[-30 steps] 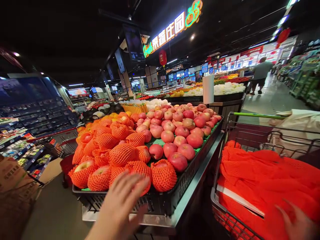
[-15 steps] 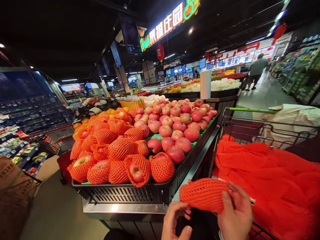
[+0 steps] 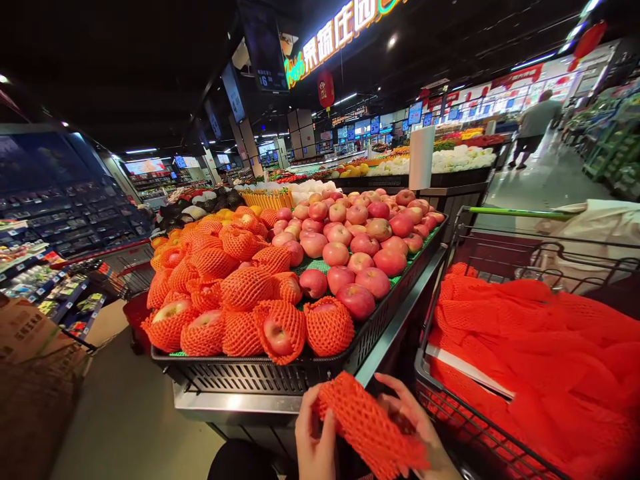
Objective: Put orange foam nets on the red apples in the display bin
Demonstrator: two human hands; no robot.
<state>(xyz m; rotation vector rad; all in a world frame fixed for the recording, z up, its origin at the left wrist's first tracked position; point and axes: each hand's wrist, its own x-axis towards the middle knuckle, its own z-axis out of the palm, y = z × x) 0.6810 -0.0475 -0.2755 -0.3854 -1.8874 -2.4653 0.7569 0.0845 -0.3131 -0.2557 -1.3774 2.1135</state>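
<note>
A red foam fruit net (image 3: 367,427) hangs slanted between my hands, its lower end toward the right. My left hand (image 3: 317,433) is closed, thumb and fingers pinching the net's upper left end. Behind the net is my right hand (image 3: 420,427), its visible fingers apart; the net crosses in front of its palm and hides part of it. Just beyond, a black crate (image 3: 240,377) holds apples. Those on the left wear red foam nets, like a netted apple (image 3: 329,327) at the front corner. Bare apples (image 3: 356,301) are heaped on the right.
At the right stands a shopping cart (image 3: 425,363) heaped with red foam nets (image 3: 540,353). A metal ledge (image 3: 225,400) runs under the crate. A plastic bag roll (image 3: 421,158) stands behind. Far right, a person (image 3: 537,127) is in the aisle. A cardboard box (image 3: 30,347) is at left.
The net has moved left and tilted, its right end now lower. My left hand has taken hold of its left end. My right hand's fingers have spread. The view has shifted slightly.
</note>
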